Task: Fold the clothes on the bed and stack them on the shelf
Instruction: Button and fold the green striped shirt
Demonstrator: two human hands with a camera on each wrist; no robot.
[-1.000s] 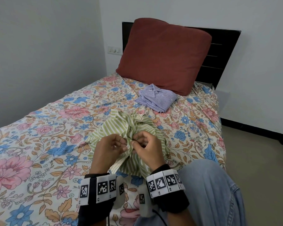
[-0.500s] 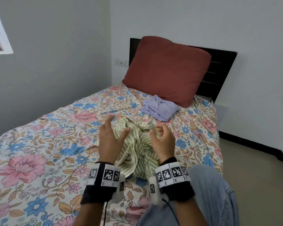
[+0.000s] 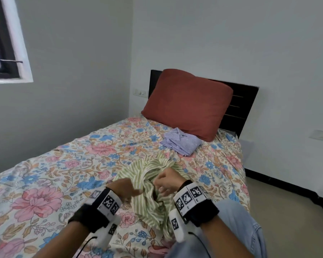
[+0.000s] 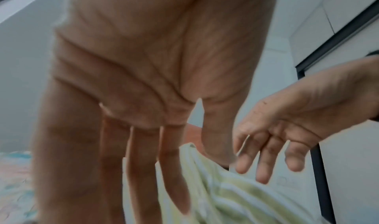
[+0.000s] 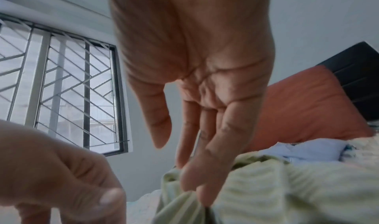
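The person sits at the near edge of the bed (image 3: 67, 164), a denim-clad knee (image 3: 237, 226) up on the floral sheet, with both hands down on a crumpled green-striped shirt (image 3: 149, 205) that lies bunched just in front of them.

The left hand (image 3: 124, 189) hovers at the shirt's left edge. In the left wrist view its fingers (image 4: 141, 175) hang long, straight and slightly spread, their tips down at the striped cloth; they pinch nothing that I can see, and the motion blur keeps me from telling whether the tips actually touch the fabric.

The right hand (image 3: 167, 182) sits just right of the left one, the two hands close but apart. Its fingers (image 5: 207, 167) point down, loosely together, with the tips pushed into a fold of the shirt; the thumb (image 5: 159, 122) stands off to the side, clear of the cloth. The fingertips are sunk in the fabric, so I cannot tell whether they nip it or only press.

Beyond the fingertips, well apart from the green shirt, a blue-striped shirt (image 3: 181, 144) lies folded on the sheet, just in front of a rust-red pillow (image 3: 186, 103) propped against the dark headboard (image 3: 244, 101). A barred window (image 5: 61, 85) sits in the wall to the left hand's side.
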